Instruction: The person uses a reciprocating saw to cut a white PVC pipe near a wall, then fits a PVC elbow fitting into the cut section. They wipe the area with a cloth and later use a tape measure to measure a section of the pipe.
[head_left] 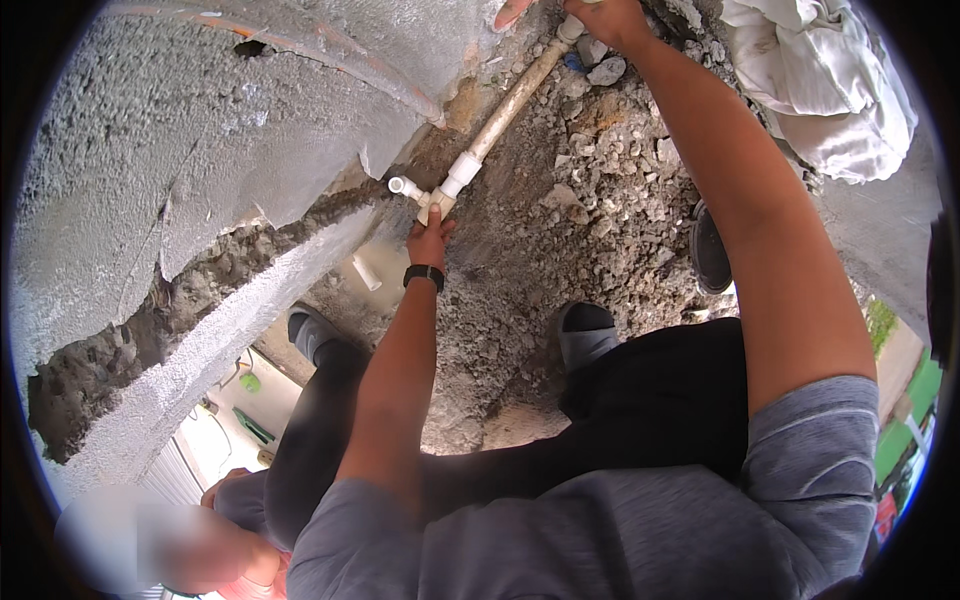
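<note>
A long white pipe point(515, 110), stained brown, runs diagonally beside the rough concrete wall. My left hand point(430, 235) is closed on the fitting point(436, 200) at its lower end, which has a short side outlet point(405, 188). My right hand point(612, 22) grips the pipe's upper end at the top edge, partly covering the joint there. A pink-orange object point(508, 14) beside that end is too cut off to make out.
Broken rubble point(610, 170) lies under my right arm, near white sacks point(820, 85). A chipped groove point(150, 320) runs along the wall at left. A loose short white pipe point(365, 272) lies below my left hand. Another person point(230, 550) is at the lower left.
</note>
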